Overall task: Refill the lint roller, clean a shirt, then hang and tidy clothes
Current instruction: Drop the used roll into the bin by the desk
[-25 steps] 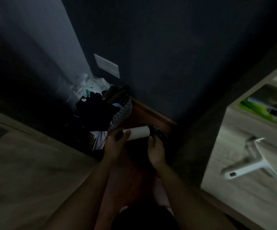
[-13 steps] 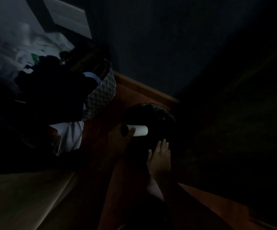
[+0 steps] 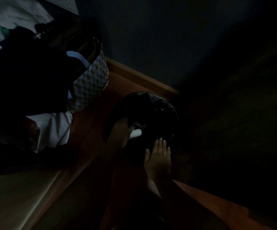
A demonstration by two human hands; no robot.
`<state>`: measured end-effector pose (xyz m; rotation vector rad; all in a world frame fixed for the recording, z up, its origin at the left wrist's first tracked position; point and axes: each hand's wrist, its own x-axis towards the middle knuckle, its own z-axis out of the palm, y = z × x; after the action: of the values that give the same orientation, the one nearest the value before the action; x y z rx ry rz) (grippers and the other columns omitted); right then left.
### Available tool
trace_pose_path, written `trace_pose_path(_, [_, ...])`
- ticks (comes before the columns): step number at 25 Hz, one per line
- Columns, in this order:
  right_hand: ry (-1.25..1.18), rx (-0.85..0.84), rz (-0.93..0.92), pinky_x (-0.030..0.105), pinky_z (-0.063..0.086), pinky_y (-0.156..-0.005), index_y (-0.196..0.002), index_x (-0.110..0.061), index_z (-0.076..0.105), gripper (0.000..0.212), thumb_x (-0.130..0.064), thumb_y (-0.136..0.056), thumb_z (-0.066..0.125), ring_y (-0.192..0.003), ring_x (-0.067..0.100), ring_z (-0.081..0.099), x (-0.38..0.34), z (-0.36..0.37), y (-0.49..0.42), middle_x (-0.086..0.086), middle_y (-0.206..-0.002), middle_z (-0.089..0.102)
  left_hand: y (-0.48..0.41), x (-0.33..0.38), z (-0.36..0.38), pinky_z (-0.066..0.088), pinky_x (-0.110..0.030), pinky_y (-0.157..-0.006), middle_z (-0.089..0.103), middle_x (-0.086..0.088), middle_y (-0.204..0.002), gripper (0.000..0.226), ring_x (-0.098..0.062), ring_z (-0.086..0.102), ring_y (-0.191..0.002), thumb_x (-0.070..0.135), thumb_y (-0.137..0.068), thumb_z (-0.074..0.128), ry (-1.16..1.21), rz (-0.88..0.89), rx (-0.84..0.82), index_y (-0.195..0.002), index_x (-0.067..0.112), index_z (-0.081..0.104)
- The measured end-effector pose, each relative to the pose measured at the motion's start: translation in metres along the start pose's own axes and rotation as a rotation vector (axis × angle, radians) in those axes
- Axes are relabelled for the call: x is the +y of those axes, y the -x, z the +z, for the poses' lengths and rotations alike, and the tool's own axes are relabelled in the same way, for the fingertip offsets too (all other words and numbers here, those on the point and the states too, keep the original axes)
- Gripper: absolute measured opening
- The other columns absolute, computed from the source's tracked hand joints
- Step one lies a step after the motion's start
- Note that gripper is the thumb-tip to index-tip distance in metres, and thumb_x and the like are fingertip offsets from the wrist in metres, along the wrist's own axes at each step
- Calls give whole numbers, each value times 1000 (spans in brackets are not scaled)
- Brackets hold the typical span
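The scene is very dark. My left hand (image 3: 120, 131) holds a white roll tube (image 3: 136, 133) over the mouth of a round bin lined with a black bag (image 3: 152, 107); only the tube's end shows past my fingers. My right hand (image 3: 158, 156) is flat with fingers straight and together, just below the bin's near rim, holding nothing. A pile of clothes, white cloth (image 3: 51, 130) under dark garments (image 3: 26, 77), lies at the left.
A patterned woven basket (image 3: 91, 83) full of dark clothes stands left of the bin against the dark wall. Reddish-brown floor and skirting board (image 3: 142, 77) run behind the bin. A pale surface (image 3: 15, 196) fills the lower left.
The camera dipped down toward the floor and the view darkened. My right hand let go of the tube and flattened out. My left hand lowered the tube into the bin's mouth.
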<state>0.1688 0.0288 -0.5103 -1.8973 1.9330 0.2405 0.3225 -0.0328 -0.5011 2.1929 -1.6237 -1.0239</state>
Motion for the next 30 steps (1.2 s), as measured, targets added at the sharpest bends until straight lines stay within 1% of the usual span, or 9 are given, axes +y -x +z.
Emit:
trace_pose_path(3, [-27, -9, -41, 39, 27, -109, -133, 0, 48, 70, -43, -88, 18, -133, 29, 43, -13, -35, 10, 17, -141, 47, 21, 17, -29, 24, -36, -113, 42, -19, -144, 79, -32, 39, -133, 55, -81, 41, 12, -5, 4, -140, 4, 39])
trace_pose_path(6, [-70, 17, -129, 31, 2, -116, -149, -6, 16, 83, -48, -81, -6, -147, 21, 9, -35, -100, 32, 11, -158, 15, 57, 47, -82, 31, -32, -104, 50, -21, -136, 43, -33, 48, -126, 19, -97, 46, 73, -1, 101, -135, -1, 45])
trace_pose_path(9, [-139, 66, -177, 32, -1, -117, -150, -6, 11, 66, -41, -94, 10, -147, 20, 5, -63, -184, 63, 10, -159, 11, 101, 83, -150, 42, -38, -93, 60, -31, -117, 39, -40, 58, -109, 16, -94, 43, 155, -19, 222, -119, -10, 57])
trace_pose_path(12, [-225, 128, -229, 33, 2, -118, -149, -5, 14, 58, -34, -100, 26, -146, 20, 10, -90, -287, 111, 11, -158, 16, 151, 133, -229, 47, -35, -69, 66, -31, -83, 38, -40, 65, -75, 18, -87, 42, 143, 35, 320, -89, -12, 65])
trace_pose_path(15, [-288, 199, -263, 32, 3, -118, -149, -5, 14, 57, -32, -100, 27, -146, 21, 11, -103, -379, 162, 11, -157, 16, 207, 191, -299, 49, -41, -84, 66, -27, -95, 60, -38, 63, -89, 40, -94, 31, 164, 118, 362, -101, -9, 65])
trace_pose_path(17, [-300, 264, -278, 30, 3, -118, -149, -5, 15, 57, -33, -100, 26, -146, 21, 12, -99, -428, 192, 10, -157, 17, 237, 227, -324, 50, -43, -84, 66, -28, -95, 66, -39, 63, -89, 45, -95, 27, 233, 124, 388, -99, -10, 65])
trace_pose_path(19, [-306, 348, -261, 30, 6, -117, -148, -5, 17, 56, -33, -100, 26, -145, 21, 15, -86, -465, 220, 10, -156, 20, 264, 266, -339, 50, -43, -83, 66, -29, -95, 58, -40, 65, -89, 37, -95, 30, 241, 162, 406, -97, -9, 65])
trace_pose_path(24, [-333, 544, -89, 34, 18, -116, -144, -3, 29, 61, -37, -95, 24, -140, 27, 28, -5, -529, 271, 15, -151, 32, 310, 367, -330, 37, -27, -98, 58, -20, -129, 36, -31, 54, -119, 16, -99, 40, 239, 330, 375, -127, -2, 55])
trace_pose_path(30, [-336, 622, 123, 37, 22, -114, -141, 0, 34, 67, -40, -89, 23, -138, 31, 31, 123, -548, 304, 18, -148, 36, 334, 451, -274, 40, -28, -96, 62, -21, -123, 36, -32, 57, -114, 18, -98, 43, 248, 495, 235, -129, 1, 54])
